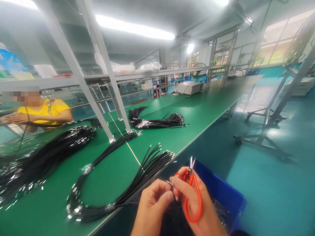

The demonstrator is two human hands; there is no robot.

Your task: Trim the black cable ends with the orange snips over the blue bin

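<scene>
Orange-handled scissors (197, 205) rest in my right hand (189, 190), looped over it with the short blades pointing up and slightly apart. The thumb and fingertips of that hand meet those of my left hand (156, 198), which pinches the end of a thin black cable (131, 204). A small pale tip shows between the two hands; its details are too small to make out. Just left of my hands, a bundle of black cables (85, 209) lies curved on the green table (105, 183), its loose ends (159, 157) fanned toward the table edge.
A second cable bundle (157, 123) lies farther back, and a large pile of cables (51, 154) at left. Grey shelf posts (108, 62) rise from the table. A blue bin (231, 193) stands below right. A person in yellow (52, 109) works across the table.
</scene>
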